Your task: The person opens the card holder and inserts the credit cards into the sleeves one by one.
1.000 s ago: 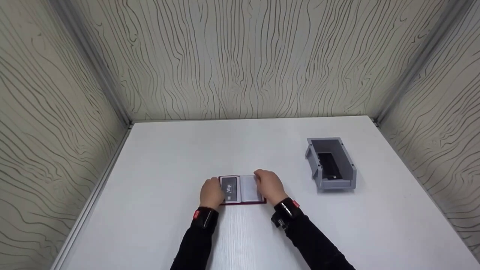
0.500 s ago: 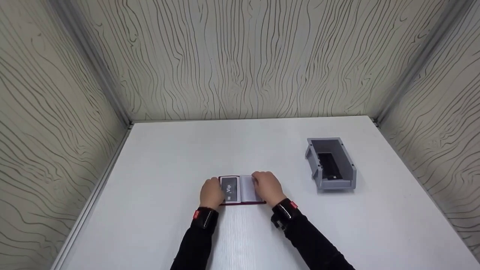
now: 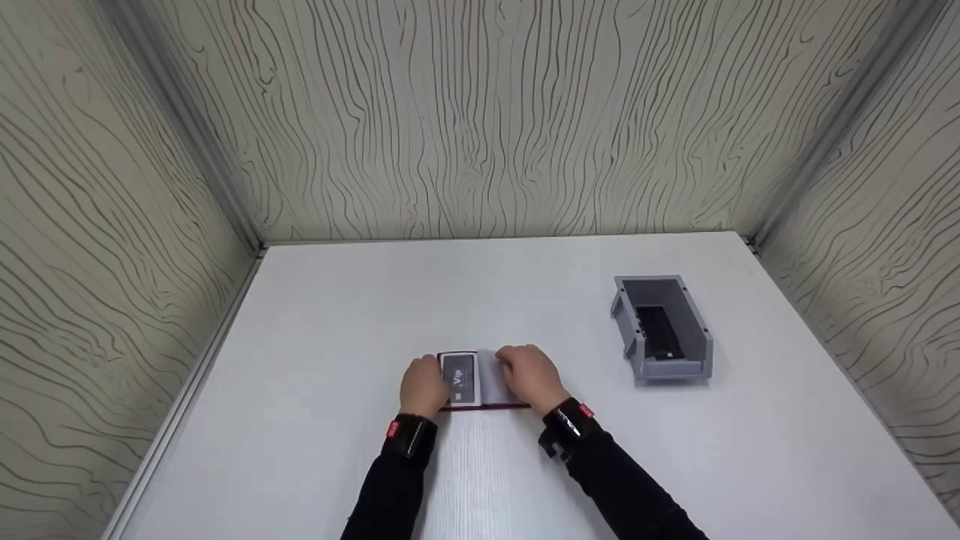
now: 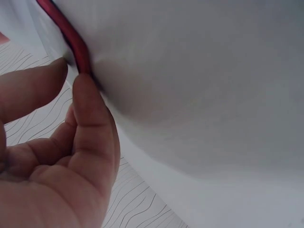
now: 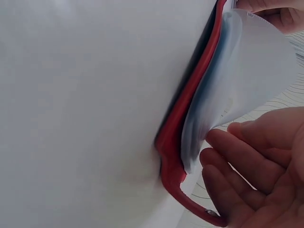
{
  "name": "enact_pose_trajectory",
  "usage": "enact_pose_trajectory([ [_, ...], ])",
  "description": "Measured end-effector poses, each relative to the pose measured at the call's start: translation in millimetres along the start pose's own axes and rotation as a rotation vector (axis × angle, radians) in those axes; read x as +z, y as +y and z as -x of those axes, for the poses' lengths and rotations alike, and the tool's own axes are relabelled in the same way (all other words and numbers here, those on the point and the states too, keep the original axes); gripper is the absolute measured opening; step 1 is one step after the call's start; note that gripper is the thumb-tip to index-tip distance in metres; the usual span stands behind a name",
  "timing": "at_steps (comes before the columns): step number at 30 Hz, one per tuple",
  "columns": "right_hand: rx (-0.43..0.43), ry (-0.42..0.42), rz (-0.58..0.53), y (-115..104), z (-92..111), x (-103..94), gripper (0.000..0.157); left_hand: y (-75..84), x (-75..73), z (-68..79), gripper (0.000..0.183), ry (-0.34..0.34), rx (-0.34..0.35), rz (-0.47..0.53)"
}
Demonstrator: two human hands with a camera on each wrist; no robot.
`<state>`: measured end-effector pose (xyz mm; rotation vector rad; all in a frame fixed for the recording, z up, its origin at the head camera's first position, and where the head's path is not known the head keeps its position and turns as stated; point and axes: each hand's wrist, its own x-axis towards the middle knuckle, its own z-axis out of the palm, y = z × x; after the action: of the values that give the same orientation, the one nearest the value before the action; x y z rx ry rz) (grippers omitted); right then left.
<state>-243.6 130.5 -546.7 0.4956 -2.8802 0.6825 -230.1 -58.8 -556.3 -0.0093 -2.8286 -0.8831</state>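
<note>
Card holder held open, a clear leaf pinched between finger and thumb

The red card holder [image 3: 480, 407] lies spread on the near middle of the bench [image 3: 337, 322], between both hands. The left hand [image 3: 423, 387] grips its left edge, thumb on the inner face and fingertips on the red outside, probably to keep that half flat and steady. A grey card marked "Vip" [image 3: 460, 379] shows on this side. The right hand [image 3: 535, 377] is part closed, thumb and forefinger pinching the edge of a clear leaf [image 5: 266, 61], the other fingers loosely bent. The leaf bows up from those under it, as if parted from the stack. Farther right stands a grey bin [image 3: 673, 370], apart from the hands, with a black item [image 3: 659, 334] inside.
</note>
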Motion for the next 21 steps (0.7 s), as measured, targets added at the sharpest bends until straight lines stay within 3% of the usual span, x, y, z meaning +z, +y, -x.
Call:
enact_pose_trajectory([
  [16,-0.113,-0.042,-0.121,-8.8,-0.9,9.6,0.019,-1.9,0.5,-1.3,0.015,0.000,0.016,0.000],
  [21,-0.200,-0.014,-0.119,-10.8,0.0,11.2,0.018,-3.6,1.6,-1.7,0.013,0.008,0.019,0.005],
])
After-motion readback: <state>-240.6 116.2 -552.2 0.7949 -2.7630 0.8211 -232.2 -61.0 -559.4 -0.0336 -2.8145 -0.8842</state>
